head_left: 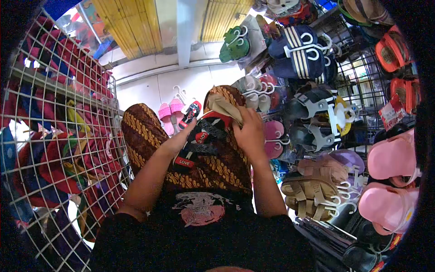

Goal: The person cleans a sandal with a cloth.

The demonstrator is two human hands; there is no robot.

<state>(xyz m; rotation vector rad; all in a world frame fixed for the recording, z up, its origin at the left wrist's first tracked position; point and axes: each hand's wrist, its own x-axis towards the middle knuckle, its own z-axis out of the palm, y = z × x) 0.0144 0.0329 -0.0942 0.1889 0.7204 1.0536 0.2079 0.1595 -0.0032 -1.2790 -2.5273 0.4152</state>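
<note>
Over my lap, my left hand is closed on a small black slipper with a red edge and a printed pattern. My right hand grips a folded beige cloth-like piece, with its fingers partly hidden behind it. Between the hands, dark straps with a red "LOVE" patch rest on my lap. Closer to me lies another black piece with a red "LOVE" label. Brown patterned fabric covers my legs.
A wire rack with colourful footwear stands on the left. To the right hang navy striped slippers, tan sandals and pink clogs. Pink slippers on a white hanger are beyond my knees, by the white tiled floor.
</note>
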